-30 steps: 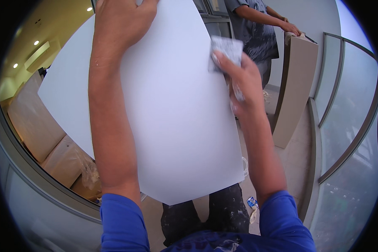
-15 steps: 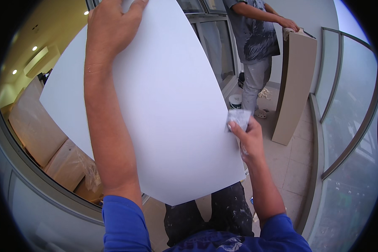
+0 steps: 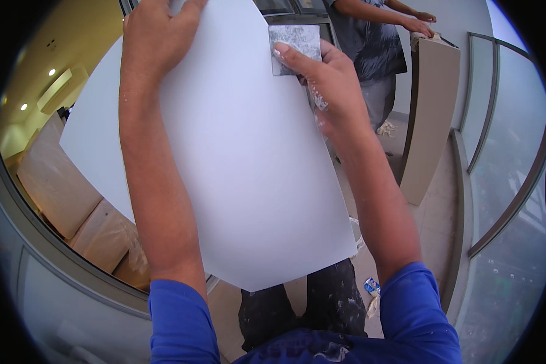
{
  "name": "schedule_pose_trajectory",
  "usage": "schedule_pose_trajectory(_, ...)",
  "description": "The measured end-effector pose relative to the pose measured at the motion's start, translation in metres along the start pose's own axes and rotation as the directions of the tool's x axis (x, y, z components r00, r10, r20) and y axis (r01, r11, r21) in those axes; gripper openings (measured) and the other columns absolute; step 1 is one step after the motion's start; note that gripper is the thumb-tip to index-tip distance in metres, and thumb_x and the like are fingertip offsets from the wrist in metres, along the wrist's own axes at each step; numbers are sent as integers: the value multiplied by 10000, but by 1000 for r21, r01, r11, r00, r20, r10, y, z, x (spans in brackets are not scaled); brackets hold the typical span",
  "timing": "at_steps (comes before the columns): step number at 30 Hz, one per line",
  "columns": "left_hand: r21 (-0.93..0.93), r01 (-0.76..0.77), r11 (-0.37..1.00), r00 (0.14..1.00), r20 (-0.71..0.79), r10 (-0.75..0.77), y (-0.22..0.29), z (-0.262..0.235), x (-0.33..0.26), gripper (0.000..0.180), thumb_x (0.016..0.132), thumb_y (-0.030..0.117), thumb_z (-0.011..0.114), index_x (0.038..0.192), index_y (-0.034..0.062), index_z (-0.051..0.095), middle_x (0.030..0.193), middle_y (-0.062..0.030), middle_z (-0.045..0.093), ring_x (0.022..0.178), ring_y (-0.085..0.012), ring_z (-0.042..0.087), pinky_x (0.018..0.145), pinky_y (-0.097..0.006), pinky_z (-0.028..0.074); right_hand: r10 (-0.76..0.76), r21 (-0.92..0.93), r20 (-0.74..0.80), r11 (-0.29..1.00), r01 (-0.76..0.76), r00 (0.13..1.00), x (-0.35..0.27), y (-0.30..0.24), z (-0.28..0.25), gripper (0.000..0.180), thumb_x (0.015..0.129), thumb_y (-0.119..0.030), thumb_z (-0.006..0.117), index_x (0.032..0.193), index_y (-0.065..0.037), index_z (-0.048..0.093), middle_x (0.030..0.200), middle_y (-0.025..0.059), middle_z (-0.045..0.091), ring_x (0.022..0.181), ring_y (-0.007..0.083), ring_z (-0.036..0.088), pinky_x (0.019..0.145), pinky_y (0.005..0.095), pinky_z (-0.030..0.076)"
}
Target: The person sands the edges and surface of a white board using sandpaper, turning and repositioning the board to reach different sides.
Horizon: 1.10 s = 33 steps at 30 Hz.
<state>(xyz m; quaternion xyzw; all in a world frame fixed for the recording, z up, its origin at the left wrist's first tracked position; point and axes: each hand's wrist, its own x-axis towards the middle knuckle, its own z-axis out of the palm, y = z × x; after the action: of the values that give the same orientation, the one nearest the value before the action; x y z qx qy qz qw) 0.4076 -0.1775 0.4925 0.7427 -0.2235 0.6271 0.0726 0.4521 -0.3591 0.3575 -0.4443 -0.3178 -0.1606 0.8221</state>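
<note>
A large white panel [image 3: 242,182] stands tilted before me, its lower corner above my dark, paint-spotted trousers. At its top, my left hand [image 3: 158,42] grips it, with the thumb on the near face; the fingertips run out of the picture. My right hand [image 3: 333,79] pinches a grey square of sandpaper [image 3: 303,39], dusted white, between thumb and fingers. It lies at the panel's upper right edge. White dust marks the thumb and wrist of that hand.
To the far right, another person's hand [image 3: 417,26] rests on top of a tall beige panel [image 3: 434,121]. A glass railing [image 3: 509,109] runs along the right. Wrapped brown boards [image 3: 60,176] stand behind the left window frame. Litter [image 3: 372,288] lies on the floor near my right leg.
My right hand has moved up along the panel's right edge with the sandpaper. My left hand stays at the top. The other person has lifted one hand off the beige panel.
</note>
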Motion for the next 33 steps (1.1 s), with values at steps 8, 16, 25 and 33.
schedule_pose_trajectory(8, -18, 63, 998, 998, -4, -63, 1, 0, -1, 477, 964, 180, 708, 1330, -118, 642, 1325, -306, 684, 1278, -363, 655, 1115, -379, 463, 154, -40, -90, 987, -158, 984, -114, 87, -95, 307, 939, -177, 820, 1165, -3, 708, 1010, 47, 740, 861, 105, 675, 803, 278, 541)
schedule_pose_trajectory(16, -24, 32, 999, 999, -15, -32, -2, 6, 4, 486, 966, 190, 711, 1329, -125, 639, 1321, -307, 686, 1277, -358, 654, 1116, -374, 460, 219, -37, -130, 974, -225, 967, -116, 77, -98, 289, 943, -125, 809, 1180, 7, 710, 1013, 58, 756, 874, 106, 689, 778, 281, 550)
schedule_pose_trajectory(25, -15, 38, 999, 999, -25, -38, 7, 1, 8, 480, 964, 182, 712, 1322, -130, 643, 1331, -303, 683, 1282, -360, 651, 1124, -371, 452, 194, 48, -152, 981, -189, 969, -132, 85, -103, 304, 940, -130, 810, 1186, 20, 713, 1040, 74, 756, 890, 116, 697, 814, 287, 561)
schedule_pose_trajectory(33, -13, 137, 991, 990, -45, -137, 11, 35, -9, 498, 971, 208, 705, 1360, -96, 639, 1345, -284, 682, 1287, -353, 645, 1117, -367, 457, 50, -88, -40, 995, -53, 998, -45, 45, -69, 354, 909, -202, 846, 1155, 17, 718, 988, 96, 760, 828, 133, 711, 740, 304, 589)
